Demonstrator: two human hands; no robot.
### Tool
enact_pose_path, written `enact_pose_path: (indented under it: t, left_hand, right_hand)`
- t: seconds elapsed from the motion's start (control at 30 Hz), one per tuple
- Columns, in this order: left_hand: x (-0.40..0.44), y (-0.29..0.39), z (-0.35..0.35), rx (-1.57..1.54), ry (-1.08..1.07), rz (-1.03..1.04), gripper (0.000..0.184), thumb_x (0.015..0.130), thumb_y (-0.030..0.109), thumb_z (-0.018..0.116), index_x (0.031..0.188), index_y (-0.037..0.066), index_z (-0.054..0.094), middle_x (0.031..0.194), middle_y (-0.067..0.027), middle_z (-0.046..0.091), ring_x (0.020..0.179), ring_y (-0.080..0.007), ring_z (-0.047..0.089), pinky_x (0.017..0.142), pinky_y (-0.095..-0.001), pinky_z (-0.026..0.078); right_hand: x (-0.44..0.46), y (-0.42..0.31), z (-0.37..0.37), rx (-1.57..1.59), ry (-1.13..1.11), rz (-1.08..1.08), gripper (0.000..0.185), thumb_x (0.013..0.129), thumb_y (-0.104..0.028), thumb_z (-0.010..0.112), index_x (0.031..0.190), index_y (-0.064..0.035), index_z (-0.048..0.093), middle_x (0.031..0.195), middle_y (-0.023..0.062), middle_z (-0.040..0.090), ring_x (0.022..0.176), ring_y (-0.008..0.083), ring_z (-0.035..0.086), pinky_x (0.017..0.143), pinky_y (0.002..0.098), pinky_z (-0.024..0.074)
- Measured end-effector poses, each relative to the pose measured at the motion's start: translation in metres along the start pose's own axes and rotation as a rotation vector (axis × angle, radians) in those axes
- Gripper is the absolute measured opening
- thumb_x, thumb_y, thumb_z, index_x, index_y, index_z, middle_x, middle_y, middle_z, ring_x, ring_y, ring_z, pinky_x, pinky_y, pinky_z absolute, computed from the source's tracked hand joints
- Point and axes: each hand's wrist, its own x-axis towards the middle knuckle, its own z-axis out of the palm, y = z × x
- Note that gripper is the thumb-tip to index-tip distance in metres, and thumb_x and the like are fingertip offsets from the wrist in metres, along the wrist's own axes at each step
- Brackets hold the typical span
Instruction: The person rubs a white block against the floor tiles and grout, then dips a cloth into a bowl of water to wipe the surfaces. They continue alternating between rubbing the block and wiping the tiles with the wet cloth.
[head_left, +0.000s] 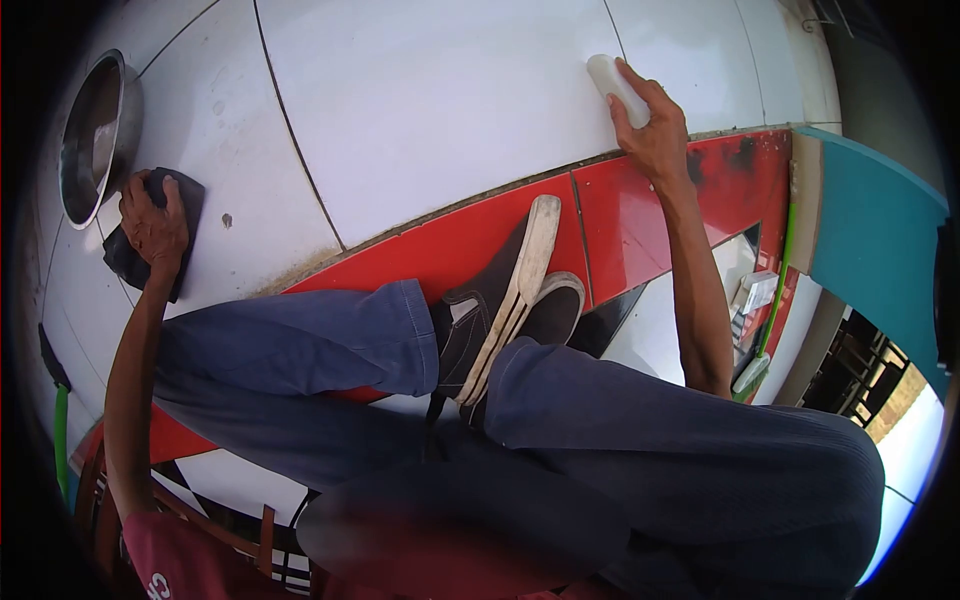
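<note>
- Head view: I see the right hand (655, 130) clamped around a white rounded object (610, 82), over white tiles (420, 90).
- The left hand (155, 228) rests on a black object (192, 205) near a metal basin (132, 105); gripping, I can't tell.
- Step, I judge: handling the white rounded object; moving it calls for a steady hold.
- Red tiles (635, 235) border the white; teal panel (875, 210) far right.

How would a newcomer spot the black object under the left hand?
Start with the white tiled surface, then find the metal bowl at the picture's left. Beside it, the left hand lies over the black object. Its black colour and angular edges set it apart from the silvery, rounded bowl.
</note>
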Motion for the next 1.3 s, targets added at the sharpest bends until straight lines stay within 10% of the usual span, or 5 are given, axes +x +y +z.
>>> enact_pose_path:
  t: [1.3]
  left_hand:
    - [0.002,0.005,-0.002,-0.018,-0.006,-0.029,0.042,0.092,0.035,0.063,0.122,0.005,0.06,0.123,-0.0147,0.063,0.118,-0.036,0.055,0.101,-0.0475,0.041]
  right_hand:
    - [-0.025,-0.063,0.009,0.066,-0.179,-0.038,0.051,0.088,-0.017,0.07,0.139,-0.0196,0.062,0.087,0.0097,0.06,0.068,0.03,0.064,0.063,0.0428,0.0529]
